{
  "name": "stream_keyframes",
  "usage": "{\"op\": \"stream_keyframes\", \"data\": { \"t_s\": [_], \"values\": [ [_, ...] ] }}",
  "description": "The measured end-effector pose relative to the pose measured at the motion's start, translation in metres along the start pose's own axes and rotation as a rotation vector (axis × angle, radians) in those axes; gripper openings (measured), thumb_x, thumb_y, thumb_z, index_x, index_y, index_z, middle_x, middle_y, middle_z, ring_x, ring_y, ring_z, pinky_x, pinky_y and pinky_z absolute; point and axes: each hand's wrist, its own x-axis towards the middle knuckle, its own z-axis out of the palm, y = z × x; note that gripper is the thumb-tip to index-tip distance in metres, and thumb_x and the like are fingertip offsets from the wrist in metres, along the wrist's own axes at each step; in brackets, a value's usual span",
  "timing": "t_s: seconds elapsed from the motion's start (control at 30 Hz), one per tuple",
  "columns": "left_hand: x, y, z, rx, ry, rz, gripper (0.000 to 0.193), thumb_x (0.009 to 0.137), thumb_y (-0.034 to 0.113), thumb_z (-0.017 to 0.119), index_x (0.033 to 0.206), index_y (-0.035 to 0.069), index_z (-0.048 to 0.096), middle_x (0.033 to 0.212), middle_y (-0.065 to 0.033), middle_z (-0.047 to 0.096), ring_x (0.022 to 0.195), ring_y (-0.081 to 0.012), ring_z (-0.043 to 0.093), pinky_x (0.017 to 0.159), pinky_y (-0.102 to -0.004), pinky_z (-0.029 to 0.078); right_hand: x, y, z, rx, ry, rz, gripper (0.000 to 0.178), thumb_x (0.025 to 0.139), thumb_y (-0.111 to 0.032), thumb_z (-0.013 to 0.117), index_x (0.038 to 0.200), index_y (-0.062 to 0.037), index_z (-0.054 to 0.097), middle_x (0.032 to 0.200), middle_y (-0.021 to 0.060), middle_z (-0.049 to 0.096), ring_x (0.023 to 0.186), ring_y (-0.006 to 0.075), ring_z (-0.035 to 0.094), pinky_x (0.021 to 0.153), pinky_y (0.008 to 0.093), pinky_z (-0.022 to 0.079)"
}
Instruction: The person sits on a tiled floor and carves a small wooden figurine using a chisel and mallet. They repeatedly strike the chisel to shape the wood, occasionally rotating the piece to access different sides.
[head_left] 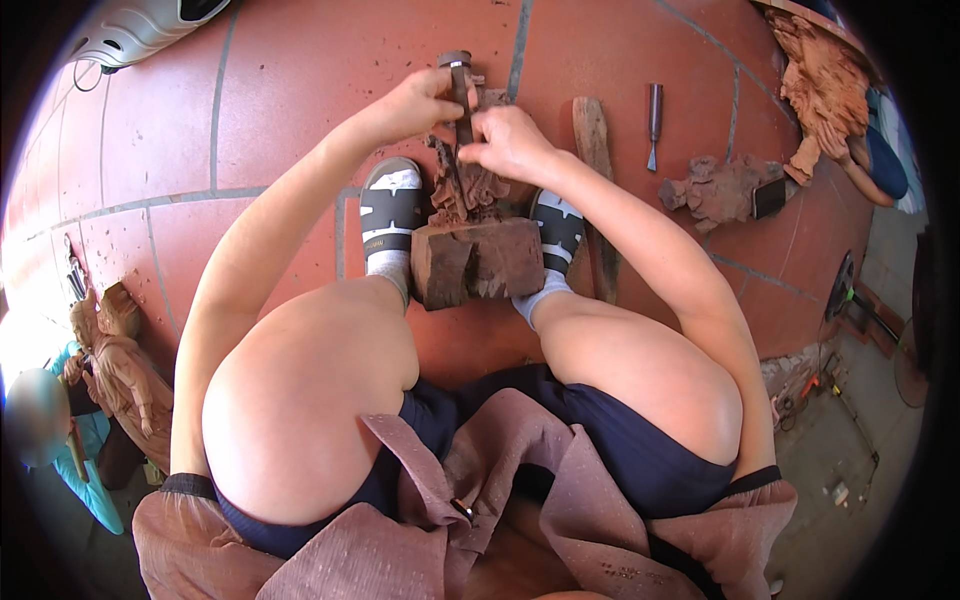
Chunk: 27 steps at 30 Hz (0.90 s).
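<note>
Between my feet lies a reddish-brown wood carving [478, 196] with intricate cut shapes, its thick block-like base [478, 262] nearest me. A dark-handled chisel [461, 98] stands almost upright over the carving, its thin blade pointing down into it. My left hand [408, 106] is closed round the chisel's handle from the left. From the right, my right hand [510, 142] pinches the chisel lower down, near where handle meets blade. The blade's very tip is hard to make out among the carved parts.
Right of the carving lie a long wooden piece [592, 150], another chisel [654, 125] and a rough carving [725, 190] with a dark flat object [769, 198] on it. Other people work at the far right and left, beside larger carvings [822, 75]. Wood chips dot the red tiles [280, 110].
</note>
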Motion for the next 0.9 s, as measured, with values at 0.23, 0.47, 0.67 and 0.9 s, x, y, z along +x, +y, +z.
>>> {"op": "stream_keyframes", "data": {
  "t_s": [0.23,0.47,0.67,0.9],
  "values": [
    [-0.001,-0.005,-0.005,-0.008,-0.055,0.009,0.022,0.081,-0.001,0.050,0.102,0.002,0.053,0.095,-0.0054,0.057,0.089,-0.0153,0.058,0.072,-0.0309,0.055,-0.003,-0.008,0.001,-0.050,-0.022,-0.037,0.028,0.067,-0.026,0.069,0.073,0.0006,0.062,0.078,0.0187,0.063,0.079,0.0331,0.062,0.070,0.0418,0.048],
    [0.003,0.000,-0.008,0.020,-0.013,0.033,0.021,0.080,-0.002,0.051,0.101,0.001,0.054,0.098,-0.0057,0.057,0.087,-0.0155,0.058,0.072,-0.0298,0.055,0.000,-0.011,-0.002,-0.084,-0.015,0.056,0.028,0.067,-0.026,0.069,0.070,0.0010,0.062,0.079,0.0191,0.063,0.079,0.0346,0.062,0.070,0.0433,0.048],
    [0.014,0.015,-0.007,0.178,0.076,0.198,0.012,0.086,0.008,0.053,0.095,0.002,0.056,0.088,-0.0038,0.058,0.081,-0.0110,0.057,0.067,-0.0263,0.052,0.016,0.017,0.005,0.083,0.267,-0.017,0.022,0.069,-0.024,0.066,0.077,-0.0037,0.064,0.077,0.0172,0.063,0.075,0.0341,0.062,0.068,0.0411,0.049],
    [0.012,0.034,0.006,0.452,0.131,0.032,0.034,0.087,0.031,0.057,0.083,-0.002,0.058,0.060,-0.0084,0.058,0.053,-0.0142,0.059,0.049,-0.0266,0.048,0.012,0.006,-0.003,0.210,0.093,-0.099,0.026,0.069,-0.021,0.065,0.088,-0.0034,0.062,0.083,0.0143,0.064,0.082,0.0289,0.062,0.075,0.0364,0.048]
  ]
}}
